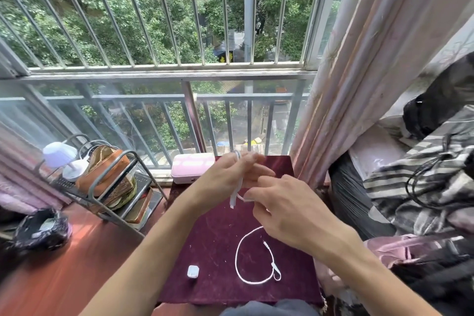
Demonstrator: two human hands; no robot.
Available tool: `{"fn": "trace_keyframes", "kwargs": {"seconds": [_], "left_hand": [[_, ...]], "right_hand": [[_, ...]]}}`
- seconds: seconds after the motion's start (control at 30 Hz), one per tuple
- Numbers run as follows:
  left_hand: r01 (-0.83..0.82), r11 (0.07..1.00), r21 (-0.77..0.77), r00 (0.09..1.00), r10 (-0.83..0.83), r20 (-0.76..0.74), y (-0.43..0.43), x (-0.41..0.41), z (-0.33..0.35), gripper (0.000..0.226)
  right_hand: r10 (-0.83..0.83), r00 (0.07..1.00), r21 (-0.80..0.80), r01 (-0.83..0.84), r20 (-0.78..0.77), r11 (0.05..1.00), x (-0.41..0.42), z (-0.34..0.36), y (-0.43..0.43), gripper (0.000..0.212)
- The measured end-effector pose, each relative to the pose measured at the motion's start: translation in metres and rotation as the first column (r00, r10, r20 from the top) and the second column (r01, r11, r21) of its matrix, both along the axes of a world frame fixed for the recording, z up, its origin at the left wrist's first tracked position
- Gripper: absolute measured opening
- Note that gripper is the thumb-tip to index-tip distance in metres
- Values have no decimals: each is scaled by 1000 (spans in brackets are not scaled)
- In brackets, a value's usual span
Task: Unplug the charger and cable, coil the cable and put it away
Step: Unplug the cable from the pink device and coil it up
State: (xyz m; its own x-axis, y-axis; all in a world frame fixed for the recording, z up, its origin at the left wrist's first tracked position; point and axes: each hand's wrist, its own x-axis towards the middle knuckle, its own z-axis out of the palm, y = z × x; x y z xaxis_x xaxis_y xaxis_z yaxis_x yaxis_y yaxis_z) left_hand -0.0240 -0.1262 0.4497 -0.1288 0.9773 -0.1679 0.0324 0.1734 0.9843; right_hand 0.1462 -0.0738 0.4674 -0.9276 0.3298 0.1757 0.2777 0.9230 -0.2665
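Observation:
A white cable (237, 261) lies in a loose loop on the dark red cloth-covered table (205, 238), with its plug end near the loop's right side. Part of the same cable rises to my hands. My left hand (228, 174) holds it with turns wound around the fingers, and a short end hangs down from it. My right hand (287, 210) pinches the cable just right of the left hand. A small white charger (193, 271) stands alone on the cloth, left of the loop.
A pink box (192, 168) sits at the table's far edge by the barred window. A metal rack (110, 187) with a lamp and bags stands at left. A black bag (41, 231) lies on the floor. Curtain and piled clothes with a black cable (425, 177) fill the right.

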Motion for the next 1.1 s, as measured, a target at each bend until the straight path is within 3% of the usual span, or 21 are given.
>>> {"fn": "trace_keyframes", "kwargs": {"seconds": [0.07, 0.17, 0.23, 0.3, 0.4, 0.5, 0.6, 0.7, 0.87, 1.1], "left_hand": [[84, 996, 8, 976, -80, -201, 1, 5, -2, 47], [182, 983, -33, 963, -185, -197, -1, 14, -4, 64], [199, 977, -70, 974, -206, -98, -2, 17, -9, 79], [210, 973, -93, 971, -197, 136, -3, 18, -12, 90], [285, 958, -21, 888, -255, 383, -6, 19, -7, 97], [308, 949, 62, 846, -303, 438, -8, 27, 6, 74], [289, 949, 122, 854, -313, 416, -7, 33, 20, 55], [265, 950, 163, 862, -309, 402, -5, 38, 32, 51], [223, 954, 202, 849, -292, 440, 0, 40, 39, 49], [149, 964, 222, 855, -239, 461, 6, 42, 38, 49]], "right_hand": [[26, 998, 13, -25, -55, 1000, 1, 11, 7, 24], [28, 987, -29, -33, -156, 999, 4, 22, 30, 16], [6, 973, -156, -42, -229, 987, 6, 27, 50, 14], [-31, 952, -252, -49, -304, 967, 6, 29, 66, 14], [-92, 928, -243, 1, -362, 970, 0, 22, 79, 26], [-137, 944, -257, 58, -300, 965, -10, 6, 81, 33], [-187, 966, -369, 110, -179, 923, -19, -16, 81, 37], [-171, 985, -452, 140, -27, 881, -25, -42, 82, 35], [-163, 985, -496, 168, 55, 852, -29, -86, 81, 61], [-239, 970, -622, 205, 29, 756, -28, -136, 63, 21]]}}
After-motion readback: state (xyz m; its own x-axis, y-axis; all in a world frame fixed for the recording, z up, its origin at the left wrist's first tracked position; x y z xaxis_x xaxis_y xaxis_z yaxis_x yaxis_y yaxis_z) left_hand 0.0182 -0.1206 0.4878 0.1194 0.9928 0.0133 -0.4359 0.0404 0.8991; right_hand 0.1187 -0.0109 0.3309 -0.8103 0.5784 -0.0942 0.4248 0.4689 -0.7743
